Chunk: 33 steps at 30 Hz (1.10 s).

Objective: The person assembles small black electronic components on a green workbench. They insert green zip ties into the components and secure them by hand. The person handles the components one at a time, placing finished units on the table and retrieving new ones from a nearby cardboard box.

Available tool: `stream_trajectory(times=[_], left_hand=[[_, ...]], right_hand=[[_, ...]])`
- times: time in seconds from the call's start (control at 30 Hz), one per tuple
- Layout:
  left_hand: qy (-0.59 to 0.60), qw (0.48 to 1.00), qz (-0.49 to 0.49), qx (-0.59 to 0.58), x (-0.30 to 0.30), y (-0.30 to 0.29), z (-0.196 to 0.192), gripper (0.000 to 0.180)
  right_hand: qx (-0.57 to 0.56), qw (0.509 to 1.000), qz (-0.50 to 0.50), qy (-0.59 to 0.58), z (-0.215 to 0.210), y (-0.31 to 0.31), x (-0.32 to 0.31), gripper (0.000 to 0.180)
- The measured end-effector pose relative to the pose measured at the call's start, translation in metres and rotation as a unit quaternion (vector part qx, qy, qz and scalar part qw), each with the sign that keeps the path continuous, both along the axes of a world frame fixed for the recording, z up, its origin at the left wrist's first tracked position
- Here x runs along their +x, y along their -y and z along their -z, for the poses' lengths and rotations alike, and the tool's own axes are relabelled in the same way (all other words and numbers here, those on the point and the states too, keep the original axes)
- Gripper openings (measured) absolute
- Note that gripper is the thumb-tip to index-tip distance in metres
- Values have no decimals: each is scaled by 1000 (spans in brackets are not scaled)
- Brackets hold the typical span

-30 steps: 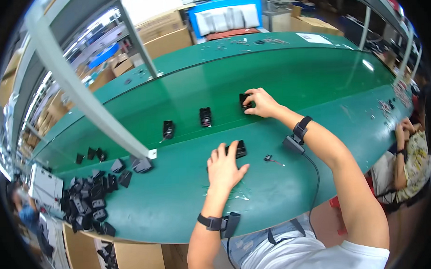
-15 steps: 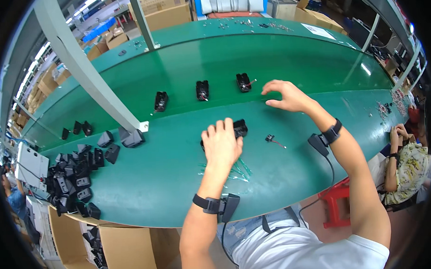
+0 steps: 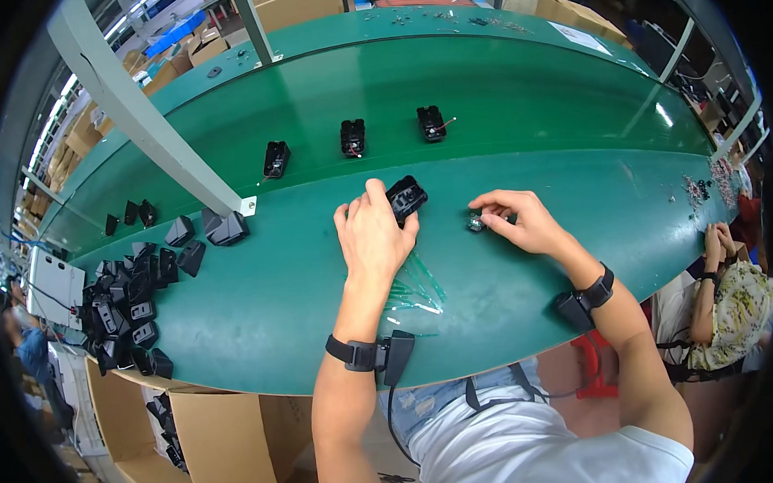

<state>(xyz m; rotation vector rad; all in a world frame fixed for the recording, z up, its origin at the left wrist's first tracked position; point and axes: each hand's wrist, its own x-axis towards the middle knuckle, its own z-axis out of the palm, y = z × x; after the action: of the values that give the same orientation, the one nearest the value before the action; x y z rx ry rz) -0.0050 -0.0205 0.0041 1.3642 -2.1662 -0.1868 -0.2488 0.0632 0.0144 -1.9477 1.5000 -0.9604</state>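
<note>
My left hand (image 3: 371, 233) is closed round a black plastic housing (image 3: 407, 198), whose hollow, ribbed inside shows past the fingers. To its right, my right hand (image 3: 522, 221) bends thumb and forefinger together at a small circuit board (image 3: 476, 223); the fingers partly cover it and hide its wire. Thin green strips (image 3: 418, 287) lie on the green worktable (image 3: 261, 314), just below my left hand. Farther off, three similar black housings stand in a row: a left one (image 3: 275, 159), a middle one (image 3: 353, 138) and a right one with a red wire (image 3: 431, 123).
A grey metal post (image 3: 144, 114) rises from the table at left. Near it is a heap of black plastic shells (image 3: 125, 310), above an open cardboard box (image 3: 219, 435). Small parts (image 3: 700, 188) lie at the far right, where another person (image 3: 729, 306) sits.
My right hand has come down and nearer, from above the table to the small circuit board. My left hand has shifted and turned the housing, so more of it shows.
</note>
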Motion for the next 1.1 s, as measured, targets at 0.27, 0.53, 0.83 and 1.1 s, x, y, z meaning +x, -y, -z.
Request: stream_trajectory(times=[0.27,0.53,0.83,1.1], left_hand=[[-58,993,28,-95,-4,-5,-12,57],[-191,979,71,-1,-12,-9,-16,44],[-293,879,290,240,-44,-42,-4,63],[-419,778,302,357,-44,-45,6,61]], right_hand=[[6,999,32,14,12,-8,-12,23],[39,990,-133,-12,-24,-28,-24,33],[-36,996,-76,-12,6,-21,-13,18],[113,984,30,133,3,-25,2,19]])
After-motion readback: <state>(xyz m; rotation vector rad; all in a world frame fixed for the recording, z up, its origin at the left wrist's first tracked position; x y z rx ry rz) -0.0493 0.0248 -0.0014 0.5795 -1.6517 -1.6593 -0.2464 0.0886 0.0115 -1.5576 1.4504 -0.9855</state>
